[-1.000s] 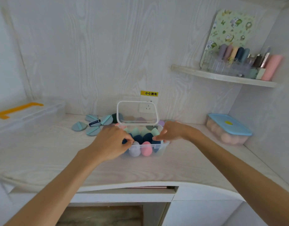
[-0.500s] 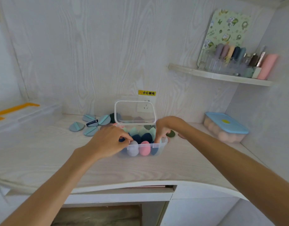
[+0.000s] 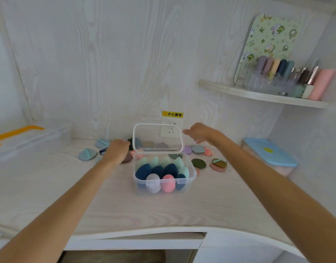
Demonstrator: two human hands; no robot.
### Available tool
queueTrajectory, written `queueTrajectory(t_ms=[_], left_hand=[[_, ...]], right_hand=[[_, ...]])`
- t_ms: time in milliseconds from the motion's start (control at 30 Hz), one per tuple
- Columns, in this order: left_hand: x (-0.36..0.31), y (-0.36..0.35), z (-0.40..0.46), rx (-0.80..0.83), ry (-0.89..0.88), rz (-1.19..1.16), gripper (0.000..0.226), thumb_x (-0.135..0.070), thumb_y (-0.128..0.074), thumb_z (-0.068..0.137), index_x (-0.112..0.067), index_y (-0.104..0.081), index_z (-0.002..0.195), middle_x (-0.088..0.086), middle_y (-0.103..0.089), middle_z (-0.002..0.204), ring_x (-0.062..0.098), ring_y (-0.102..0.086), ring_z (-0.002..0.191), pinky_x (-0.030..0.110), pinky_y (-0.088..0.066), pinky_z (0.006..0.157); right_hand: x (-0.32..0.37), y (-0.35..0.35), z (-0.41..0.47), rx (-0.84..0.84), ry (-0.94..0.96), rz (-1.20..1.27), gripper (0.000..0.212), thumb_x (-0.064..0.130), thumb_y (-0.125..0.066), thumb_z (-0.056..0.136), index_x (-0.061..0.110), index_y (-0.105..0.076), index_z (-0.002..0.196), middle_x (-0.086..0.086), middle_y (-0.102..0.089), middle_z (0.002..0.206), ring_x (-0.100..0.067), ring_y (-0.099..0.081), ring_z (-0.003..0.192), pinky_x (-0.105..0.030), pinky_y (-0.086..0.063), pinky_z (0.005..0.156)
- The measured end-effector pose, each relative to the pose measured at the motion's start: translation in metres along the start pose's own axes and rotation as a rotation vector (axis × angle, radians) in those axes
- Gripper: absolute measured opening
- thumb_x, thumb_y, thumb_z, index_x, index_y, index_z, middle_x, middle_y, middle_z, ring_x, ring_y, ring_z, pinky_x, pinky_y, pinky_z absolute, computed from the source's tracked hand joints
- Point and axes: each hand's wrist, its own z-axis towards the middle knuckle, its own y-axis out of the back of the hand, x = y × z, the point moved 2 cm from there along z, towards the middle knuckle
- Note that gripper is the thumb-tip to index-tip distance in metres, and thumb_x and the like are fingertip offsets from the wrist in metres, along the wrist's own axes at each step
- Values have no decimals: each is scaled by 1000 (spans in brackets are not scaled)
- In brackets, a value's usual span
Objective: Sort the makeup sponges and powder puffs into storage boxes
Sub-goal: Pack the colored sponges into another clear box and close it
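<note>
Orange-handled clear bin (image 3: 30, 137) sits at the far left of the desk (image 3: 49, 186). Right of it lie blue-grey powder puffs (image 3: 87, 154), and the left hand (image 3: 116, 151) rests among them just left of the storage box (image 3: 164, 175), fingers curled downward; whether it grasps anything cannot be told. The clear box, lid (image 3: 157, 137) upright, holds egg-shaped makeup sponges (image 3: 159, 172) in navy, mint, white and pink. The right hand (image 3: 200, 132) hovers by the lid's right edge, fingers relaxed, holding nothing. More puffs (image 3: 199, 163) lie right of the box; a blue-lidded container (image 3: 269, 151) stands at the far right.
</note>
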Motion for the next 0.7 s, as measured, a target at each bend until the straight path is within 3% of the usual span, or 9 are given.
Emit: queueTrajectory(t_ms=[67,167,267,333,433,600,700], left_hand=[[3,-14,5,65,106,-199,33,-16,-38,98,-12,-50,68,4,-52,72,18,-50,65,24,-43,62],[2,-26,9,105,264,-486,33,-26,-40,95,-2,-63,102,19,-65,97,26,-59,81,31,-48,74],[-6,-24,6,115,253,-655,23,-28,-46,89,-10,-61,87,9,-64,80,22,-60,67,30,-44,68],[-12,-21,5,107,223,-757,24,-36,-47,89,-14,-58,89,0,-63,79,17,-59,70,33,-45,75],[-25,-10,2,108,133,-791,39,-47,-39,95,-16,-56,112,-2,-61,100,17,-56,95,32,-40,88],[-36,10,-14,89,-108,-439,47,-54,-45,91,-17,-55,117,-2,-60,116,15,-56,107,29,-39,93],[-32,11,-29,103,-243,-180,45,-51,-52,88,-22,-53,122,-8,-58,114,9,-53,106,22,-38,92]], right_hand=[[-11,-22,8,47,-22,332,51,37,-38,100,1,-37,136,-15,-42,142,-28,-50,122,-35,-42,100],[-20,-37,14,170,-39,824,34,35,-39,99,9,-48,119,-13,-55,121,-25,-55,103,-36,-45,94],[-27,-34,18,178,-46,1058,36,38,-33,100,13,-48,123,-8,-61,99,-19,-56,86,-34,-43,89],[-30,-26,18,170,-10,1115,43,39,-27,101,11,-56,116,-9,-62,104,-20,-58,90,-35,-42,93],[-30,-13,6,189,95,1131,44,43,-28,100,10,-55,103,-10,-64,112,-23,-61,101,-35,-43,96],[-22,8,-23,94,302,933,39,46,-45,94,16,-60,114,-7,-72,106,-19,-69,98,-29,-51,93],[-16,8,-46,19,361,751,41,44,-46,94,14,-67,112,-6,-73,103,-11,-71,93,-16,-54,84]])
